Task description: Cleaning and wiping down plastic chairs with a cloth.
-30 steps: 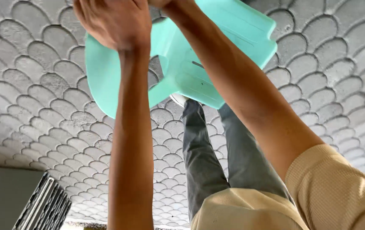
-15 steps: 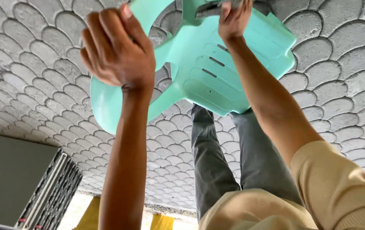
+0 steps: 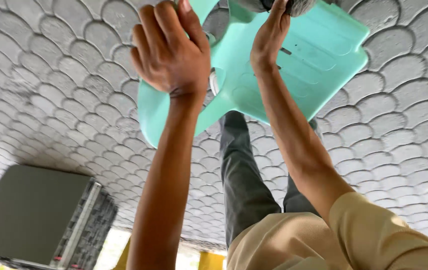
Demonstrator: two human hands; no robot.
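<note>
No packages, labels, signs or screens to see here.

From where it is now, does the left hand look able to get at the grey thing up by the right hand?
Probably yes. The left hand grips the chair edge, close beside the right hand that touches the grey thing. Only open chair surface lies between them, though it would have to let go first.
</note>
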